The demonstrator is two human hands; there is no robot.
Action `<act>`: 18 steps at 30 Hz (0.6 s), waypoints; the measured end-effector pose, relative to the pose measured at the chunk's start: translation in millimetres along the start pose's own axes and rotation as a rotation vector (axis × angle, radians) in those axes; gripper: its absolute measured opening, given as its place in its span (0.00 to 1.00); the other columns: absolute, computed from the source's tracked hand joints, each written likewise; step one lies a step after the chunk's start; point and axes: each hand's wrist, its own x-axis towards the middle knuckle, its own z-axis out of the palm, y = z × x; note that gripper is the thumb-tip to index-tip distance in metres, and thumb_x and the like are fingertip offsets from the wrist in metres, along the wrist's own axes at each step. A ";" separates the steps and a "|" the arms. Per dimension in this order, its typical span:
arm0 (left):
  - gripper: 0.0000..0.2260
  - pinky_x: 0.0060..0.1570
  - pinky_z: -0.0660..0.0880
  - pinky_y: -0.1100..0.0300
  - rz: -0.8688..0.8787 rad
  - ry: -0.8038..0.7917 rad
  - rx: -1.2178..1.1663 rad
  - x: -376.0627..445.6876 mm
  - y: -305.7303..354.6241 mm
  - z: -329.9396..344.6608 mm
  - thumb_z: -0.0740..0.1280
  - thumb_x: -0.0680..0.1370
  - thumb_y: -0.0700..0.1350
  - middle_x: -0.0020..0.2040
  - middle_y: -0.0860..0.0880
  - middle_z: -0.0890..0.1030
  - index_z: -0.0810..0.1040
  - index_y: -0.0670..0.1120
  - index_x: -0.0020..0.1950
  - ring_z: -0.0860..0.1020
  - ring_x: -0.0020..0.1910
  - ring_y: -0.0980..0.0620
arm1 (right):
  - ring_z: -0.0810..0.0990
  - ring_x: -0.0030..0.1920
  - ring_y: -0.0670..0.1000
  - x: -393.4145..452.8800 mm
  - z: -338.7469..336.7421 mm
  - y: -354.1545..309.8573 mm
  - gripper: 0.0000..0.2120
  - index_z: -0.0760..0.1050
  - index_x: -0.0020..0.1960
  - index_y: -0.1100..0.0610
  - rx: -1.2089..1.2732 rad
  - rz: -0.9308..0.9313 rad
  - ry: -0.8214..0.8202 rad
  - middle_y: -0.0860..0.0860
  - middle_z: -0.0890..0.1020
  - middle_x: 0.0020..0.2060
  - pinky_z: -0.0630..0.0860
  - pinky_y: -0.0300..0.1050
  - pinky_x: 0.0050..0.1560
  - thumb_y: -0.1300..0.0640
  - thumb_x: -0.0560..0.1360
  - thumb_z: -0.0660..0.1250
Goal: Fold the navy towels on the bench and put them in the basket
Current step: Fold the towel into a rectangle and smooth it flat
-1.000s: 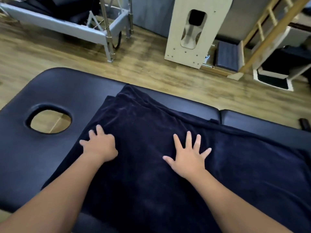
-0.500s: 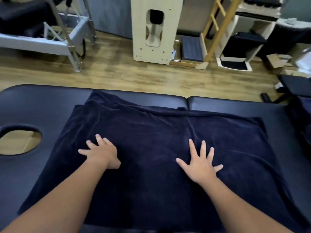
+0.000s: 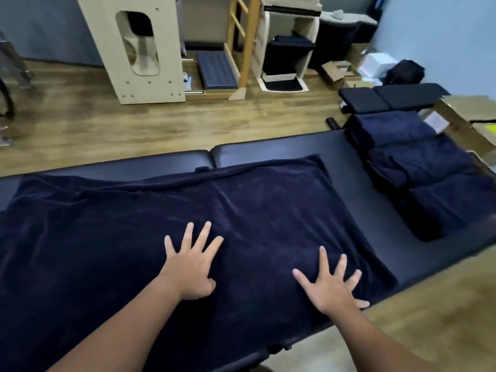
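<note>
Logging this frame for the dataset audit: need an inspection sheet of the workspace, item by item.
Surface: black padded bench, hinged at the middle.
Job's things: navy towel spread flat on the bench, lightly wrinkled; folded towels stacked at the bench's right end. Basket: nothing seen for certain.
Clutter: cardboard boxes on the floor far right.
Hands: left hand and right hand both flat on the towel, fingers spread.
Cables: nothing seen.
Surroundings: wood floor, white wooden panel, ladder frame, small black bench.
</note>
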 end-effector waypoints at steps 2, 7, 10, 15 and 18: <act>0.42 0.69 0.41 0.22 0.041 0.035 0.022 14.8 12.0 -10.0 0.61 0.75 0.66 0.80 0.52 0.28 0.34 0.67 0.79 0.28 0.78 0.37 | 0.32 0.79 0.63 6.1 -5.9 -0.9 0.50 0.32 0.77 0.32 -0.057 -0.067 0.024 0.48 0.31 0.79 0.49 0.82 0.68 0.16 0.65 0.50; 0.42 0.66 0.38 0.20 0.006 -0.076 0.055 62.8 52.8 -34.1 0.58 0.70 0.78 0.79 0.48 0.27 0.32 0.77 0.72 0.27 0.75 0.30 | 0.32 0.79 0.63 37.0 -25.9 22.6 0.46 0.31 0.74 0.26 0.094 0.019 -0.003 0.44 0.30 0.79 0.49 0.82 0.68 0.17 0.66 0.53; 0.47 0.64 0.40 0.18 -0.022 -0.142 0.045 88.8 66.5 -51.9 0.64 0.64 0.80 0.77 0.44 0.23 0.31 0.80 0.69 0.26 0.74 0.29 | 0.32 0.78 0.67 63.9 -45.7 29.1 0.50 0.30 0.76 0.31 0.167 0.167 -0.017 0.49 0.30 0.79 0.49 0.82 0.69 0.17 0.65 0.54; 0.56 0.61 0.49 0.15 -0.060 -0.258 0.046 110.6 80.8 -72.8 0.74 0.60 0.75 0.72 0.41 0.17 0.28 0.81 0.66 0.28 0.73 0.24 | 0.39 0.79 0.65 86.7 -67.6 -14.0 0.44 0.37 0.80 0.37 -0.052 -0.153 0.152 0.52 0.39 0.81 0.51 0.78 0.70 0.36 0.73 0.61; 0.58 0.62 0.50 0.15 -0.070 -0.289 0.046 116.0 83.5 -77.6 0.76 0.61 0.73 0.71 0.41 0.17 0.27 0.81 0.65 0.29 0.73 0.23 | 0.36 0.80 0.62 106.7 -75.0 -47.0 0.39 0.39 0.79 0.33 -0.068 -0.445 0.075 0.45 0.39 0.81 0.47 0.78 0.72 0.37 0.77 0.60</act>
